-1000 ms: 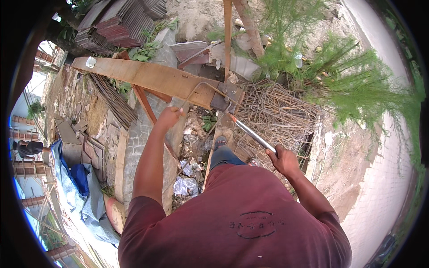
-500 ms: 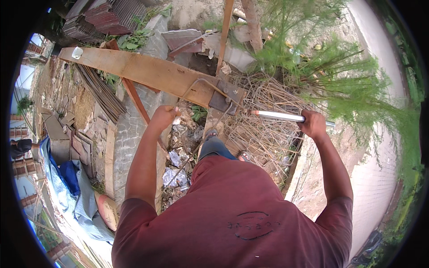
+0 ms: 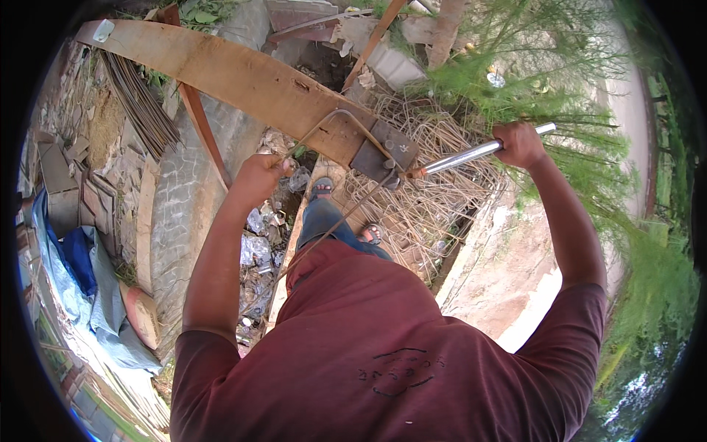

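My left hand [image 3: 258, 177] is closed, its thumb and fingers pinching one end of a thin, bent steel rod [image 3: 350, 113]. From there the rod angles up to a corner and runs down into a dark metal bending plate [image 3: 384, 152] with pegs. Its other length slants back past my leg toward my left side. My right hand [image 3: 520, 144] wraps round a silver pipe handle [image 3: 464, 157], whose orange-brown end meets the plate's near right corner. That plate sits on the end of a long wooden plank [image 3: 221, 72].
Beside the plank's end lies a heap of bent steel rod frames [image 3: 420, 199]. Long straight rods [image 3: 140, 107] lean at the far left. Feathery green branches [image 3: 545, 110] overhang the right. Plastic litter [image 3: 255, 249] fills a trench by my feet. A blue tarp [image 3: 96, 295] lies left.
My right hand has swung the pipe handle away from me, so it now slants up to the right. My left hand stays near the rod's end. The whole view has shifted.
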Action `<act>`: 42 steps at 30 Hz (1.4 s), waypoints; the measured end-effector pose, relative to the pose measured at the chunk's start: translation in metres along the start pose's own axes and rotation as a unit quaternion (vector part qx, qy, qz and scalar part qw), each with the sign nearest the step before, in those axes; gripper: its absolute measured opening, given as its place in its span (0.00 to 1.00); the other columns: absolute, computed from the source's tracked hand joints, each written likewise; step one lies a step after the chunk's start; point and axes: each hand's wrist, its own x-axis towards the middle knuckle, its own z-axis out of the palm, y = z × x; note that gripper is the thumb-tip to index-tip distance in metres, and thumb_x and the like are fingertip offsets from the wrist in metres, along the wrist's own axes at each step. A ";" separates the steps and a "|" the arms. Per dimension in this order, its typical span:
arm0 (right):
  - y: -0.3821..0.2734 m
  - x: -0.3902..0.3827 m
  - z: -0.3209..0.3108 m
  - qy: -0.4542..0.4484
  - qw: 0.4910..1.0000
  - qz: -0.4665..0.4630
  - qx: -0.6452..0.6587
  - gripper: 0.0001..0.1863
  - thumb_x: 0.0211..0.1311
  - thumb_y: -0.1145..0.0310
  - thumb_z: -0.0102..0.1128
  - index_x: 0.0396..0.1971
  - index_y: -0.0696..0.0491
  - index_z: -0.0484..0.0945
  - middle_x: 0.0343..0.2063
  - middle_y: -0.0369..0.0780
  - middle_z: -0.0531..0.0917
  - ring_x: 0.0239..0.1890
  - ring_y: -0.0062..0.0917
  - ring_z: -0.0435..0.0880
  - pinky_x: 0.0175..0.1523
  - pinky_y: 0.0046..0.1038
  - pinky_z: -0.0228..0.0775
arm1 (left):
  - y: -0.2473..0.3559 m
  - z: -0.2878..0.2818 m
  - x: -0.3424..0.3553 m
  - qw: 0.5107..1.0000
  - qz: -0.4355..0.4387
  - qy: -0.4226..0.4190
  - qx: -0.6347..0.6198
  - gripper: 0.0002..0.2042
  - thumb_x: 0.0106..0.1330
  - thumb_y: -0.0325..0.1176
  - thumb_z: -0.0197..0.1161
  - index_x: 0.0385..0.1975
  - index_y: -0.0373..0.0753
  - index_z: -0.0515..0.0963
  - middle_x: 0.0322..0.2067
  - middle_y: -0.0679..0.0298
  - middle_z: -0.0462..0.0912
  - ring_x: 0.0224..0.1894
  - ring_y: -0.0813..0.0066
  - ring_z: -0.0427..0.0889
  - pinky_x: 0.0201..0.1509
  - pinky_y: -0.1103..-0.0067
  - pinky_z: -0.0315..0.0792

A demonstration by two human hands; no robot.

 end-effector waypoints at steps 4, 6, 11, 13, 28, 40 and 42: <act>0.000 0.008 -0.001 0.012 1.000 -0.020 0.019 0.07 0.39 0.68 0.60 0.24 0.47 0.78 0.21 0.39 0.80 0.26 0.38 0.80 0.32 0.38 0.70 | -0.007 0.001 0.003 1.000 0.015 0.012 -0.007 0.15 0.64 0.41 0.58 0.29 0.35 0.82 0.12 0.62 0.69 0.16 0.75 0.68 0.25 0.74 0.64; -0.001 0.005 0.004 0.012 0.999 -0.023 0.028 0.08 0.39 0.68 0.60 0.24 0.47 0.79 0.21 0.39 0.80 0.26 0.38 0.80 0.32 0.38 0.70 | -0.008 0.001 0.004 1.000 -0.001 0.005 -0.020 0.15 0.64 0.41 0.57 0.29 0.35 0.82 0.12 0.63 0.69 0.16 0.76 0.67 0.24 0.75 0.64; -0.005 -0.010 0.013 0.061 0.997 -0.030 0.048 0.09 0.39 0.68 0.60 0.26 0.49 0.79 0.21 0.41 0.80 0.27 0.38 0.80 0.35 0.38 0.70 | -0.008 0.002 0.002 1.000 0.024 0.017 0.005 0.14 0.64 0.41 0.57 0.29 0.35 0.82 0.11 0.65 0.68 0.16 0.77 0.67 0.24 0.75 0.63; -0.003 -0.010 0.015 0.018 0.999 0.008 0.036 0.09 0.40 0.68 0.60 0.27 0.50 0.79 0.22 0.41 0.80 0.28 0.39 0.80 0.36 0.40 0.70 | 0.001 0.000 0.000 1.000 0.022 0.013 -0.011 0.14 0.64 0.40 0.57 0.29 0.35 0.82 0.12 0.65 0.68 0.16 0.77 0.66 0.24 0.75 0.63; -0.127 -0.160 0.082 0.151 0.934 0.307 0.105 0.07 0.43 0.69 0.61 0.22 0.54 0.73 0.20 0.49 0.80 0.26 0.42 0.81 0.34 0.40 0.73 | 0.001 -0.009 -0.003 0.993 -0.055 -0.031 -0.104 0.16 0.66 0.44 0.56 0.32 0.35 0.78 0.12 0.74 0.62 0.13 0.85 0.56 0.16 0.82 0.50; -0.133 -0.231 0.068 0.057 0.933 0.239 0.262 0.38 0.56 0.31 0.45 0.21 0.57 0.76 0.16 0.47 0.76 0.24 0.41 0.78 0.32 0.40 0.67 | -0.008 -0.012 0.016 0.990 -0.016 -0.097 -0.105 0.17 0.68 0.48 0.53 0.34 0.39 0.76 0.14 0.74 0.63 0.11 0.85 0.55 0.14 0.83 0.49; -0.160 -0.233 0.073 0.107 0.918 0.312 0.220 0.38 0.56 0.31 0.45 0.20 0.58 0.76 0.18 0.47 0.77 0.25 0.43 0.79 0.33 0.41 0.68 | -0.007 -0.014 0.016 0.987 -0.020 -0.108 -0.115 0.16 0.68 0.48 0.53 0.34 0.39 0.76 0.14 0.74 0.63 0.11 0.85 0.55 0.14 0.83 0.49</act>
